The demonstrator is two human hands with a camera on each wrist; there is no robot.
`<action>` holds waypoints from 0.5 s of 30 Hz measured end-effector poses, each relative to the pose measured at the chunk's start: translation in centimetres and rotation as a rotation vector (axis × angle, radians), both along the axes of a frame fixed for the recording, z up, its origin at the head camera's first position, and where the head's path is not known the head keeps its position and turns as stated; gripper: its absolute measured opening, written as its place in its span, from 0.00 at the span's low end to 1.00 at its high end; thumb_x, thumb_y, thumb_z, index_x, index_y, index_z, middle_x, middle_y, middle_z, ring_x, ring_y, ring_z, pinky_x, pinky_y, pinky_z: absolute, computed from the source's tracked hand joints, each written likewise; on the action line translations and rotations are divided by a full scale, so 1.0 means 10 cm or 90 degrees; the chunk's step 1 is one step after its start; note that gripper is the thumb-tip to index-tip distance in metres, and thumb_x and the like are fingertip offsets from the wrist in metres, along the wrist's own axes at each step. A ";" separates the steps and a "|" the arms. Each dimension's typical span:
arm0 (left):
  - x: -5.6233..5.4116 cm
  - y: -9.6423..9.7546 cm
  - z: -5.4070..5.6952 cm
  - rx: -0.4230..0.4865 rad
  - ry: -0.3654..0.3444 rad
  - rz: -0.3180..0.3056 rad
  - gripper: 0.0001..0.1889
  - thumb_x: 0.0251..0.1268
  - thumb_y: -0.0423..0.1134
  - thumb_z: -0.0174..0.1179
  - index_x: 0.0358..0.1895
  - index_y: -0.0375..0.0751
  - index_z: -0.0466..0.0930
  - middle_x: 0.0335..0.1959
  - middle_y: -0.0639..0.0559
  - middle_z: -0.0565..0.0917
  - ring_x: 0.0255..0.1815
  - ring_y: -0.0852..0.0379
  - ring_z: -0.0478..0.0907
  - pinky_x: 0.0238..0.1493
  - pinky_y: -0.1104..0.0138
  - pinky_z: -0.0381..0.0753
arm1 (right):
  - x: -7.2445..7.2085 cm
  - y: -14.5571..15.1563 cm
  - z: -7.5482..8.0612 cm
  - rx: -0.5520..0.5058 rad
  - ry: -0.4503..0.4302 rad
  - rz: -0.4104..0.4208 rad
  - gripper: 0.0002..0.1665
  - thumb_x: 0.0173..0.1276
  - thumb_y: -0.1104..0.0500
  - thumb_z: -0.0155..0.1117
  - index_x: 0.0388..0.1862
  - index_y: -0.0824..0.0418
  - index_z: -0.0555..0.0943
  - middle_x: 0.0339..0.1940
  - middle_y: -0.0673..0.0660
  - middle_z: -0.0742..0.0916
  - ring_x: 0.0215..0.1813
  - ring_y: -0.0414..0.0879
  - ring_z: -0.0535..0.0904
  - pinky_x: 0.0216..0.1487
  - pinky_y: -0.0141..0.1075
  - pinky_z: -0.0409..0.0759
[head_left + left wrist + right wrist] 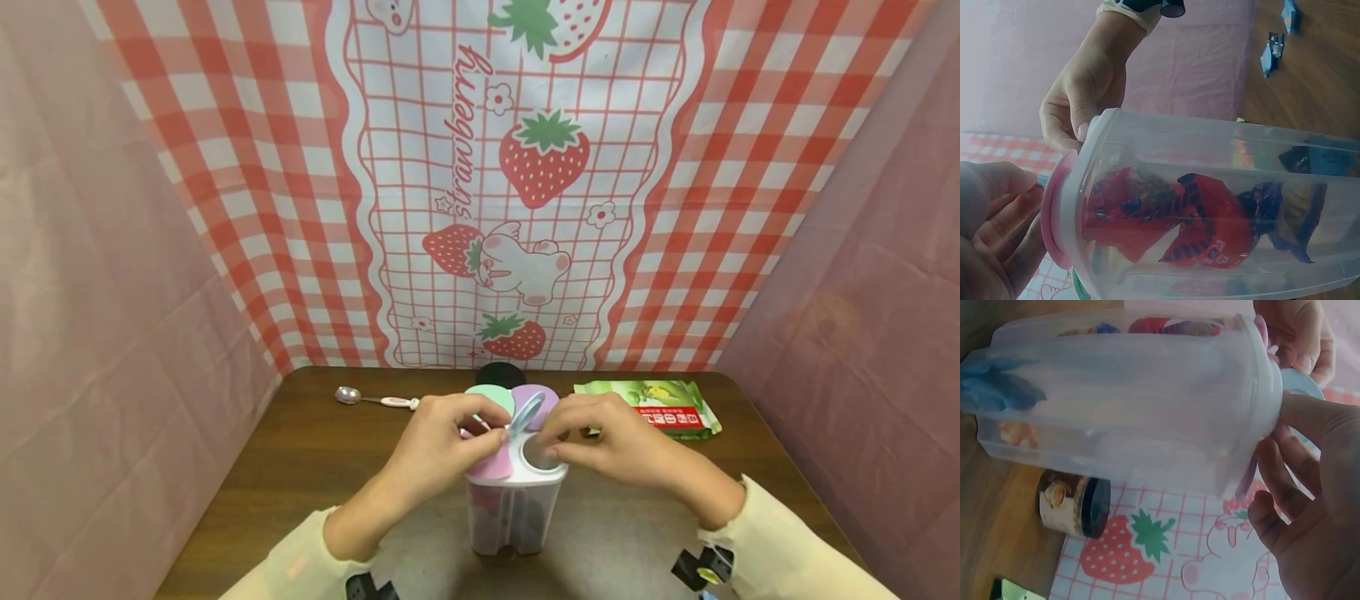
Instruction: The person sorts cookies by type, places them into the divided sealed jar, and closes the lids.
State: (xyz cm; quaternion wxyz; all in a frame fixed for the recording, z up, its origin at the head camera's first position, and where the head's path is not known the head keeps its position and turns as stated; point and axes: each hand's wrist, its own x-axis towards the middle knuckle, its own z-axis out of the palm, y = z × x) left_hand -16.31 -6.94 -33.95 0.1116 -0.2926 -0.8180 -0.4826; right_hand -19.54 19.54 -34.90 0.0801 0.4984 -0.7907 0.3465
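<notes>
A clear plastic storage box point(516, 521) with a white rim stands upright between both hands, with pink point(491, 465), green point(489, 398) and purple point(536, 402) flap lids on top. My left hand point(448, 437) pinches the raised light-blue lid point(528, 412) between thumb and fingers. Over the uncovered round opening point(542, 454) is my right hand point(611, 437), its thumb and fingertips dipping in at the edge. Nothing shows between them, though the tips are partly hidden. Through the wall, red snack packets point(1210, 219) fill one compartment; a blue packet point(1000, 387) lies at the bottom of another.
A spoon point(397, 402) with a pale handle lies at the back left. Behind the box stands a jar with a black lid point(500, 374). A green and red soft pack point(678, 408) lies at the right. Small blue packets point(1267, 60) rest on the table.
</notes>
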 end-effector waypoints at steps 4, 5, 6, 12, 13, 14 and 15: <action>0.01 0.00 0.00 0.001 -0.003 0.001 0.05 0.59 0.31 0.72 0.37 0.45 0.90 0.35 0.56 0.90 0.30 0.65 0.86 0.30 0.68 0.86 | 0.00 0.13 0.04 -0.002 -0.014 -0.007 0.11 0.65 0.63 0.75 0.43 0.49 0.89 0.43 0.44 0.90 0.48 0.36 0.84 0.53 0.31 0.82; 0.01 0.01 0.00 0.001 -0.004 0.002 0.05 0.59 0.32 0.72 0.37 0.45 0.90 0.35 0.57 0.90 0.30 0.65 0.86 0.30 0.68 0.86 | 0.00 0.18 0.05 0.001 -0.017 -0.012 0.11 0.65 0.63 0.75 0.43 0.48 0.88 0.43 0.44 0.90 0.49 0.36 0.84 0.53 0.30 0.82; 0.01 0.01 0.00 0.001 -0.005 0.003 0.05 0.59 0.31 0.72 0.37 0.45 0.90 0.35 0.57 0.90 0.30 0.65 0.86 0.30 0.68 0.86 | 0.00 0.23 0.05 0.003 -0.019 -0.021 0.12 0.65 0.63 0.75 0.44 0.47 0.88 0.43 0.43 0.90 0.49 0.36 0.84 0.53 0.29 0.81; 0.01 0.01 0.00 -0.001 -0.002 0.006 0.05 0.59 0.31 0.72 0.37 0.44 0.90 0.35 0.57 0.90 0.30 0.66 0.85 0.30 0.70 0.86 | 0.02 0.60 -0.02 -0.005 0.019 -0.090 0.20 0.59 0.65 0.79 0.43 0.42 0.86 0.41 0.39 0.88 0.44 0.36 0.84 0.44 0.28 0.81; 0.01 0.01 0.00 0.000 -0.001 0.006 0.05 0.59 0.31 0.72 0.37 0.44 0.90 0.35 0.57 0.90 0.30 0.66 0.85 0.30 0.70 0.86 | 0.03 0.67 -0.05 -0.004 0.026 -0.109 0.21 0.58 0.65 0.79 0.44 0.42 0.86 0.41 0.39 0.89 0.43 0.36 0.84 0.41 0.28 0.81; 0.01 0.01 0.00 -0.001 -0.001 0.006 0.05 0.59 0.31 0.72 0.37 0.44 0.90 0.34 0.57 0.90 0.30 0.66 0.85 0.30 0.69 0.86 | 0.04 0.75 -0.08 -0.001 0.027 -0.130 0.21 0.58 0.65 0.79 0.44 0.42 0.86 0.40 0.39 0.89 0.41 0.36 0.83 0.38 0.28 0.80; 0.01 0.01 0.00 -0.002 -0.001 0.006 0.05 0.59 0.31 0.72 0.37 0.44 0.90 0.34 0.57 0.90 0.30 0.66 0.85 0.30 0.69 0.86 | 0.05 0.83 -0.12 0.003 0.027 -0.149 0.21 0.58 0.65 0.79 0.44 0.42 0.86 0.40 0.39 0.88 0.40 0.35 0.83 0.36 0.29 0.80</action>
